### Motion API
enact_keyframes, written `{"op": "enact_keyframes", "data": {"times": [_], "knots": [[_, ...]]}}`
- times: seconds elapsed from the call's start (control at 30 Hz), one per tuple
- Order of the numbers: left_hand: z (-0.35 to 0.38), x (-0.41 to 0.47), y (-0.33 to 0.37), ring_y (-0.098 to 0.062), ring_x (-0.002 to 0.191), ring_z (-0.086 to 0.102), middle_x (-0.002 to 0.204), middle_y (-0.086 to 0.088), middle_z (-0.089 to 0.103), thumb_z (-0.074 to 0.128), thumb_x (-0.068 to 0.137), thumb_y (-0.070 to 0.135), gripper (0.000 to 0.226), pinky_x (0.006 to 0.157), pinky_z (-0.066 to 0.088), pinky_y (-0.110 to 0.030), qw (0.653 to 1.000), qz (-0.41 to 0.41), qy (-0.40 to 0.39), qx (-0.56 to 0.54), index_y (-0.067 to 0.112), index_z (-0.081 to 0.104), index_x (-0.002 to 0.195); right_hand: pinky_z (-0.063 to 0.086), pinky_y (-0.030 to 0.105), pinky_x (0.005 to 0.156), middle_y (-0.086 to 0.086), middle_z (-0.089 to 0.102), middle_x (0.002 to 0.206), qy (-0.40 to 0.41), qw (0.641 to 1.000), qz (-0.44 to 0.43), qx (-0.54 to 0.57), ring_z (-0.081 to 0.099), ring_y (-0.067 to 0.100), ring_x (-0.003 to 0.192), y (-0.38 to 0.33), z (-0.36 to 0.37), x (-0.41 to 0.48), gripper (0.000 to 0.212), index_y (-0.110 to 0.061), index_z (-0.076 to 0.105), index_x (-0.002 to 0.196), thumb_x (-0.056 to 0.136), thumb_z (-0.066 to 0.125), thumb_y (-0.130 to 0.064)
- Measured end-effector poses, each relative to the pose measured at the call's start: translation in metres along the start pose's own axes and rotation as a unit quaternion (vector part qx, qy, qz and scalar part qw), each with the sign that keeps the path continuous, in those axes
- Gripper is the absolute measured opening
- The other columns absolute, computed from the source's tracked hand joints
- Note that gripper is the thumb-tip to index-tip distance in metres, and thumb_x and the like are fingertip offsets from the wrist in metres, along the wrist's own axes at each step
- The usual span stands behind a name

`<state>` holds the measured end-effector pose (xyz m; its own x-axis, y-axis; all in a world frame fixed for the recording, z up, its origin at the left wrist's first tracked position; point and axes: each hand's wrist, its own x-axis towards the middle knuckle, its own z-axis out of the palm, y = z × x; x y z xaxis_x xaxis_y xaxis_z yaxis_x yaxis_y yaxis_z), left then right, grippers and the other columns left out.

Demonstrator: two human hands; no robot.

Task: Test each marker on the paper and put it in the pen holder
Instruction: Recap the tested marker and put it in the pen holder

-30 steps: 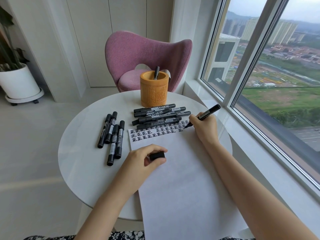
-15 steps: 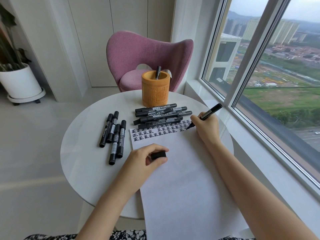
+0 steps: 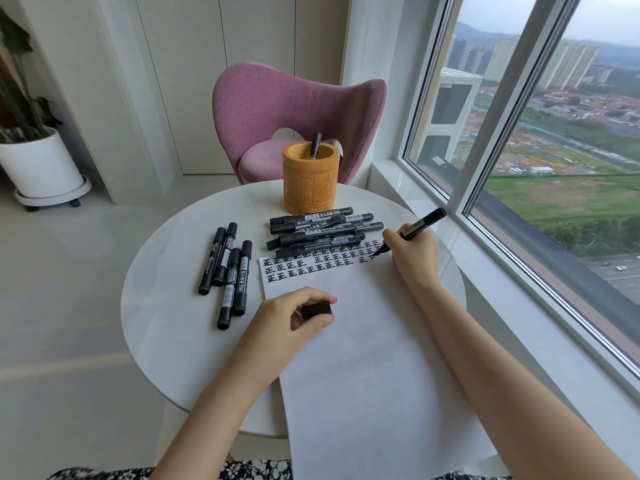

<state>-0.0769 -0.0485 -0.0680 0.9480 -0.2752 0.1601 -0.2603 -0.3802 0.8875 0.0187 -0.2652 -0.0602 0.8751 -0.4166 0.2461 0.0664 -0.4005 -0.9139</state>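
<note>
Black marks (image 3: 311,266) top the paper (image 3: 363,358); one marker (image 3: 316,145) is in the holder (image 3: 310,185), others (image 3: 322,232) lie untested on the tabletop (image 3: 166,313). Right grip (image 3: 412,252) writes with an uncapped marker (image 3: 419,225); left grip (image 3: 287,318) pinches its cap (image 3: 317,309).

You have soft, even daylight coming in through the window (image 3: 519,168) on your right. Shadows on the paper (image 3: 363,358) are faint, and the white table (image 3: 166,306) shows a mild sheen without harsh glare. Focus is sharp throughout. The wide lens bows straight lines near the edges.
</note>
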Motion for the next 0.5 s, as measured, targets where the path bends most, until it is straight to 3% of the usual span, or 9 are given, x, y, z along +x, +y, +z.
{"op": "enact_keyframes", "data": {"times": [0.1, 0.33, 0.5], "knots": [[0.0001, -0.0004, 0.0003, -0.003, 0.056, 0.042, 0.087, 0.023, 0.065, 0.07, 0.082, 0.021, 0.018, 0.058, 0.038, -0.01, 1.0, 0.004, 0.001, 0.002, 0.035, 0.068, 0.093, 0.018, 0.029, 0.049, 0.011, 0.029, 0.06, -0.006, 1.0, 0.003, 0.005, 0.024, 0.018, 0.058, 0.0008, -0.0011, -0.0006, 0.024, 0.001, 0.045, 0.057, 0.077, 0.056, -0.006], [-0.0001, -0.0004, -0.0012, -0.004, 0.057, 0.042, 0.088, 0.022, 0.065, 0.07, 0.082, 0.022, 0.018, 0.058, 0.038, -0.011, 1.0, 0.007, 0.002, 0.007, 0.036, 0.068, 0.093, 0.015, 0.025, 0.044, 0.004, 0.024, 0.055, -0.023, 1.0, -0.009, -0.01, 0.019, 0.013, 0.053, -0.0003, -0.0005, -0.0019, 0.025, -0.008, 0.039, 0.06, 0.078, 0.056, -0.008], [0.0005, 0.0002, 0.0008, 0.0, 0.054, 0.046, 0.076, 0.033, 0.062, 0.069, 0.083, 0.019, 0.018, 0.055, 0.035, -0.007, 1.0, 0.006, 0.002, 0.011, 0.031, 0.069, 0.095, 0.013, 0.025, 0.044, 0.006, 0.023, 0.057, -0.024, 0.999, -0.014, -0.018, 0.019, 0.014, 0.055, -0.0003, 0.0001, -0.0012, 0.024, -0.008, 0.039, 0.06, 0.077, 0.056, -0.008]]}}
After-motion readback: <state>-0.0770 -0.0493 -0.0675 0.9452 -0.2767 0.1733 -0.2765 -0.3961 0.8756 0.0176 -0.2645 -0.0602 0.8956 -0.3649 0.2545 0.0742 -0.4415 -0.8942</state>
